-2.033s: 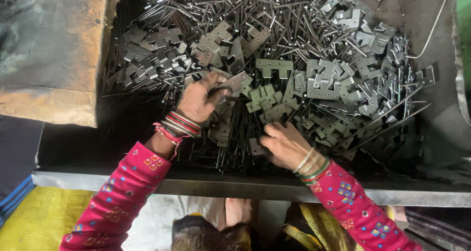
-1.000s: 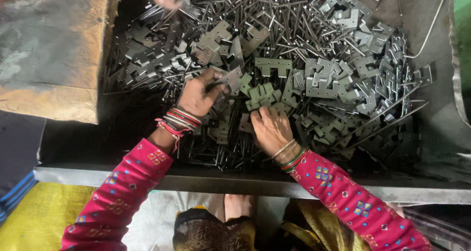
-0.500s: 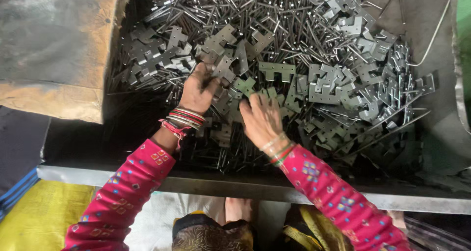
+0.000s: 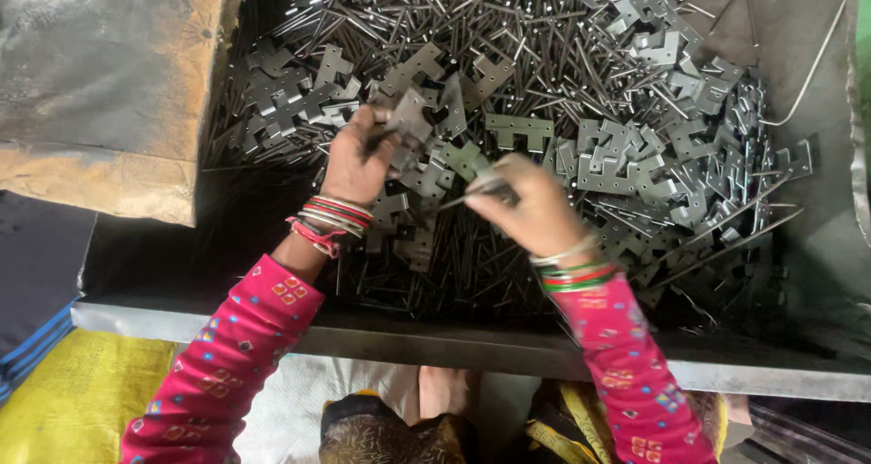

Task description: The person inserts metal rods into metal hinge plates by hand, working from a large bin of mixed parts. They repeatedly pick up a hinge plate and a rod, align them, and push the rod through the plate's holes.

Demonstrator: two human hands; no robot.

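Your left hand [image 4: 358, 160] is closed around a flat notched metal plate [image 4: 410, 119], lifted just above the pile. Your right hand [image 4: 531, 205] pinches a thin metal pin [image 4: 467, 192], its tip towards the plate. Both hover over the heap of plates and pins [image 4: 581, 92], near the front edge of the metal tray [image 4: 454, 346].

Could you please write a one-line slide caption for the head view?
Left hand grips a flat metal bracket while the right hand pinches a thin pin above a tray of brackets and pins.
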